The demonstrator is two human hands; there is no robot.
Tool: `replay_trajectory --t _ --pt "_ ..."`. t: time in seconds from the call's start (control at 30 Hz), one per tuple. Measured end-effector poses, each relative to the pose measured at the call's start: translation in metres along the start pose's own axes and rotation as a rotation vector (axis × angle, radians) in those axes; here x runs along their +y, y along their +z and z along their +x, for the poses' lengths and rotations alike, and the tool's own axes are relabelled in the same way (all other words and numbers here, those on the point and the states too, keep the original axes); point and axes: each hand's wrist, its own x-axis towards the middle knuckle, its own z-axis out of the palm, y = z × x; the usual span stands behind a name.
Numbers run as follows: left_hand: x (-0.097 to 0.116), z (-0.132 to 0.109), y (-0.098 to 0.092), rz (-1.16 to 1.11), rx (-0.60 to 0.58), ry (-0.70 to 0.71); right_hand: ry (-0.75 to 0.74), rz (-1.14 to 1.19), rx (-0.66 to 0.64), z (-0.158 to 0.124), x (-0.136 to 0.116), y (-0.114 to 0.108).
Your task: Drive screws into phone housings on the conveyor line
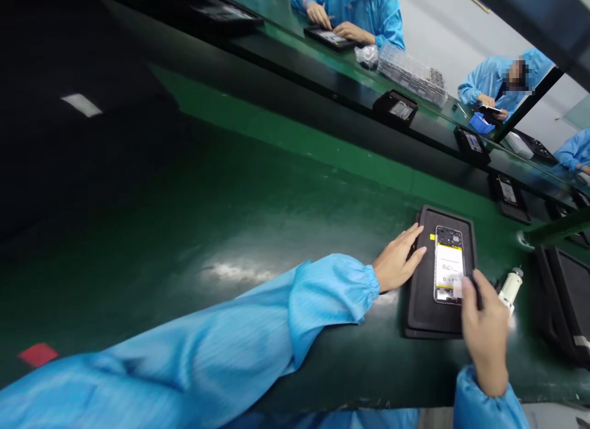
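Note:
A phone [448,266] with its back off lies in a black tray [426,321], its pale battery and dark upper parts showing. My left hand [400,260] is open, fingers spread, with the fingertips at the tray's left edge. At the phone's lower right is my right hand [486,321], slightly blurred, thumb and index finger close together. A small pale, see-through piece of film [458,287] shows at the thumb tip, over the battery's lower end, and seems pinched there. A yellow tab [432,237] sticks out left of the phone.
A cream-coloured hand tool [511,289] stands right of the tray. Stacked black trays [560,300] lie farther right. Beyond the green bench [184,232], several trays with phones sit along a dark belt [341,97]. Co-workers in blue [391,14] work opposite. Red tape [39,355] marks the left.

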Motion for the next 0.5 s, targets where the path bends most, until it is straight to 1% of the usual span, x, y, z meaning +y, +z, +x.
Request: replay_trajectory --t 0.07,0.13,0.17,0.23,0.3,0.33,0.37,0.43,0.47,0.5 --pt "0.000 0.000 0.000 -0.003 0.002 0.006 -0.114 -0.114 -0.096 0.000 -0.018 0.016" --pt "-0.001 0.000 0.000 -0.005 -0.001 0.010 -0.195 -0.238 -0.125 -0.001 -0.030 0.026" --pt "-0.001 0.000 0.000 -0.004 -0.004 0.011 -0.215 -0.271 -0.125 -0.001 -0.033 0.028" --pt "-0.001 0.000 0.000 0.000 -0.007 0.007 -0.211 -0.254 -0.156 0.001 -0.030 0.024" --pt "0.000 0.000 0.000 0.004 -0.008 0.002 -0.139 -0.171 -0.155 0.004 -0.020 0.017" --pt "0.000 0.000 0.000 0.007 -0.009 0.001 -0.070 -0.115 -0.115 0.006 -0.013 0.013" --pt "0.000 0.000 0.000 0.009 -0.009 -0.001 0.017 -0.042 -0.048 0.009 -0.007 0.010" --pt "0.000 0.000 0.000 0.010 -0.006 -0.003 0.207 0.179 0.094 0.012 0.004 0.007" --pt "0.000 0.000 0.001 0.008 -0.006 -0.003 0.291 0.309 0.123 0.013 0.008 0.007" --pt "0.000 0.001 0.000 0.006 -0.007 -0.006 0.352 0.423 0.123 0.013 0.011 0.008"
